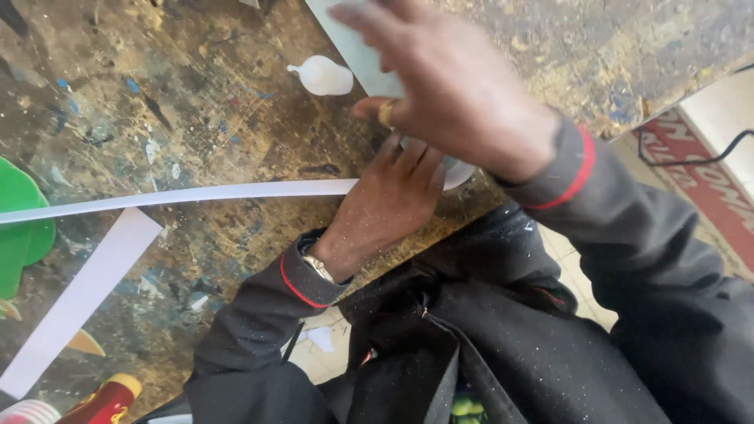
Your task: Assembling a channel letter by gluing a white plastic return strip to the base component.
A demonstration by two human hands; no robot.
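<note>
We see both hands crossed over a paint-spattered tabletop [196, 94], and much of what they work on is hidden. The right hand [448, 86] is blurred and sits above the left hand [393, 200], covering part of a pale flat sheet [349, 47] whose upper end runs out of the top edge. A ring shows on one of its fingers [386, 114]; these are spread loosely, and we cannot tell whether they grip the sheet or only rest on it. The left hand lies palm down, fingers flat and together, pressing the near end of a long white strip [181, 194] that stretches away to the left edge of the view. Under both hands a rounded white object [462, 174] peeks out; its shape is mostly covered and we cannot make out what it is.

We count two white strips: the long one under the left hand and a wider strip [82, 298] lying slantwise nearer the left corner. One small white blob [322, 76] sits on the tabletop beside the sheet. A green shape [20, 228] and a red and yellow object [102, 402] are cut off by the left and bottom edges. We see no container clearly.
</note>
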